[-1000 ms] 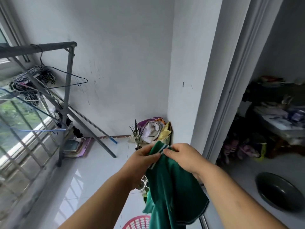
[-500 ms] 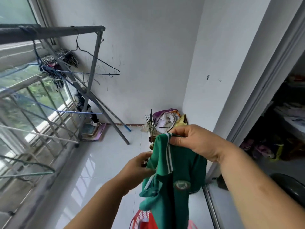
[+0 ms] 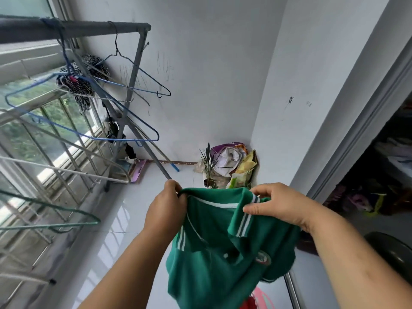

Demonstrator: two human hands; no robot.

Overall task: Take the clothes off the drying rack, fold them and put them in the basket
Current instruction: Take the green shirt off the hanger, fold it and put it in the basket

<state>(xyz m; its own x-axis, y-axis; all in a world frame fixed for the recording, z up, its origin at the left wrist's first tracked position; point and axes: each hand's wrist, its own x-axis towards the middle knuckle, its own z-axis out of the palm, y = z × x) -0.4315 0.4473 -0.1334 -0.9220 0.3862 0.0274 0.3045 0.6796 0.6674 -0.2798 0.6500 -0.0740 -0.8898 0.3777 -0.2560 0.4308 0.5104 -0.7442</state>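
the green shirt hung in the air above the pink basket. left hand and right hand each pinched its collar. fabric appeared soft and light; the shoulder seams would likely suit gripping.

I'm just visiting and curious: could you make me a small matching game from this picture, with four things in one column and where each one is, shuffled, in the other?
Things:
1 green shirt
2 drying rack
3 plant
4 pink basket

Places:
A in the far corner
B at the bottom edge, under the shirt
C held by the left hand and right hand
D beside the window

Pairs: 1-C, 2-D, 3-A, 4-B.
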